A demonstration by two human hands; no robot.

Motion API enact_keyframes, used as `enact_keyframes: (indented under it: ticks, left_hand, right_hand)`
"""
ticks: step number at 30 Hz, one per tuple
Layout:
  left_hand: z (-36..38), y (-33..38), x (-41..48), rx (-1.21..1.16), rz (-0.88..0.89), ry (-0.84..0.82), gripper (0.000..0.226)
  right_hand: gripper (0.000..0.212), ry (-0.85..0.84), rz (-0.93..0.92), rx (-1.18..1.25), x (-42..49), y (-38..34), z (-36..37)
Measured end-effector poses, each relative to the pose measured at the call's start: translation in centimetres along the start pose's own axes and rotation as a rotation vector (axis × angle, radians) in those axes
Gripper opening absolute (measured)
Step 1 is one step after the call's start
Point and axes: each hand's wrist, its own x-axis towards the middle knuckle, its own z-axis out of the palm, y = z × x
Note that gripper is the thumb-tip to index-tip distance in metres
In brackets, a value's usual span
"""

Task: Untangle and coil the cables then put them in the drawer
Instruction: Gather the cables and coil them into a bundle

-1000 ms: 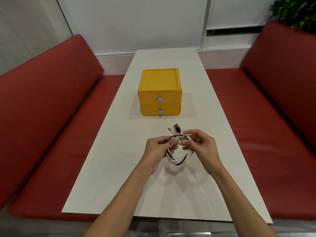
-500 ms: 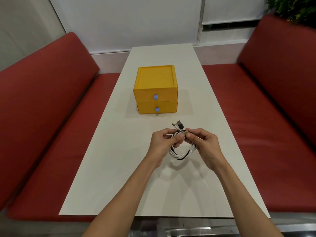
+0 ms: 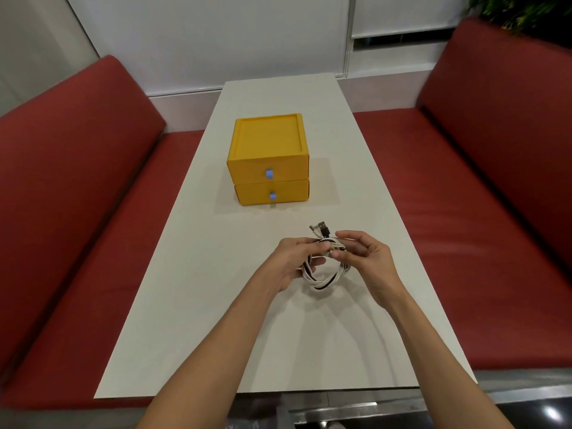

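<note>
A small coil of white and black cables [image 3: 325, 278] hangs just above the white table [image 3: 216, 305], its plug ends sticking up toward the far side. My left hand [image 3: 294, 263] pinches the coil at its top left. My right hand [image 3: 366, 258] has its fingers curled around the coil's top right, index finger lifted. A yellow two-drawer box [image 3: 268, 159] with blue pull tabs stands beyond the hands, both drawers closed.
Red padded benches [image 3: 77, 212] run along both long sides of the table. A white wall and a window sill close the far end. A green plant [image 3: 520, 10] shows at the top right corner.
The coil and both hands have stayed in about the same spot in front of the box. My right index finger has lifted off the bundle; the camera view shifted slightly.
</note>
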Motion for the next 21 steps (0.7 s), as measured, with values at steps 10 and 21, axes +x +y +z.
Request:
enact_keyframes:
  ticks: [10,21]
  left_hand:
    - [1.0,-0.6,1.5,0.084,-0.004,0.016,0.029]
    - [2.2,-1.3,2.9,-0.072,0.061,0.116,0.014]
  right_hand:
    - [0.025,-0.047,0.073,-0.249,1.2,-0.6,-2.9]
    - [0.019,-0.028,-0.031,-0.288,2.2,-1.0,-2.2]
